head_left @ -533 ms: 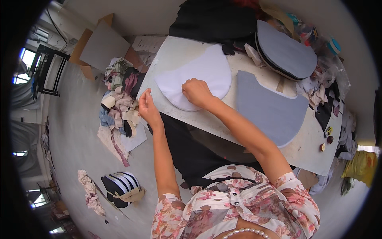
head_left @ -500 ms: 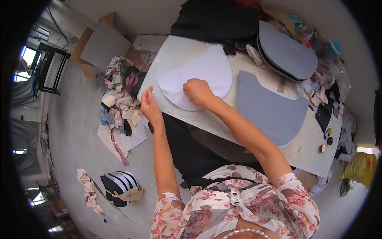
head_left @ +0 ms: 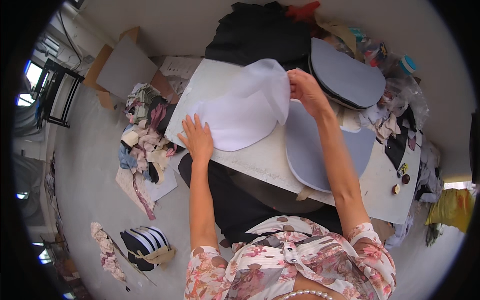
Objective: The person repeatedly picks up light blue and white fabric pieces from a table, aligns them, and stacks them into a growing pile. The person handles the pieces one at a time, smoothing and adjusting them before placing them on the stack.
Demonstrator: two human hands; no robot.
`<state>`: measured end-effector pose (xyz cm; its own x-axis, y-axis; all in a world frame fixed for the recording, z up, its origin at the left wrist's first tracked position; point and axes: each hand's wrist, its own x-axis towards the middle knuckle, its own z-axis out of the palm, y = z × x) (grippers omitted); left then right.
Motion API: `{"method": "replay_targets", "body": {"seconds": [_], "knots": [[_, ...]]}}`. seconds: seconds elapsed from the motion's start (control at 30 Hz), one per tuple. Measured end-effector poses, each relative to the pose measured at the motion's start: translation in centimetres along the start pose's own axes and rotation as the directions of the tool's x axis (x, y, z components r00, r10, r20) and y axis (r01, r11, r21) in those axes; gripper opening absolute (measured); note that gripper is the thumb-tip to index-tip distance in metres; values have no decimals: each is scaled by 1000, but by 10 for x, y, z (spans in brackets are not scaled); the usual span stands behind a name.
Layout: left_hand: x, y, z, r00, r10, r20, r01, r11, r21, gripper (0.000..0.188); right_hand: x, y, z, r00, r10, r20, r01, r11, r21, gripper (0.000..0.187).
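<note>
On the white table (head_left: pixel 205 77), the white cloth (head_left: pixel 245 122) lies between the left hand (head_left: pixel 199 141), flat and holding nothing, fingers spread at the cloth's near left edge, and the right hand (head_left: pixel 307 92), whose bent fingers pinch its raised right edge.

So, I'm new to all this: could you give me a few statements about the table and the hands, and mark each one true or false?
1. The right hand is at a lifted edge of the white cloth. True.
2. The left hand is clenched in a fist. False: the left hand is spread open by the white cloth's left edge.
3. A grey panel lies to the right of the white cloth. True.
4. The black fabric hangs from the table's near edge. False: it lies at the far side of the table.
5. A striped bundle is on the floor. True.
</note>
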<state>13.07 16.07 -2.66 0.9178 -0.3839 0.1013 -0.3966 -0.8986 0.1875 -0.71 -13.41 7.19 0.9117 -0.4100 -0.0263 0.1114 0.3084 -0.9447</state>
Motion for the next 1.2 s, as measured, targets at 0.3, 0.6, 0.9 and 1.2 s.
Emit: {"method": "replay_targets", "body": {"seconds": [0.3,0.6,0.9,1.2], "knots": [[-49,73,-52,987,129,100,59,287,-956,40,-119,-96,-16,882,-367,297,465,565,-682,8],[-71,132,-85,784,587,202,308,-84,-948,67,-146,-5,22,721,-251,646,683,98,-724,15],[-84,141,-115,852,521,-54,-264,337,-904,20,-113,-41,-5,788,-308,534,615,437,-656,48],[-94,103,-131,880,473,-29,-34,2,-999,12,-218,-86,-78,931,-208,299,358,368,-858,13]]}}
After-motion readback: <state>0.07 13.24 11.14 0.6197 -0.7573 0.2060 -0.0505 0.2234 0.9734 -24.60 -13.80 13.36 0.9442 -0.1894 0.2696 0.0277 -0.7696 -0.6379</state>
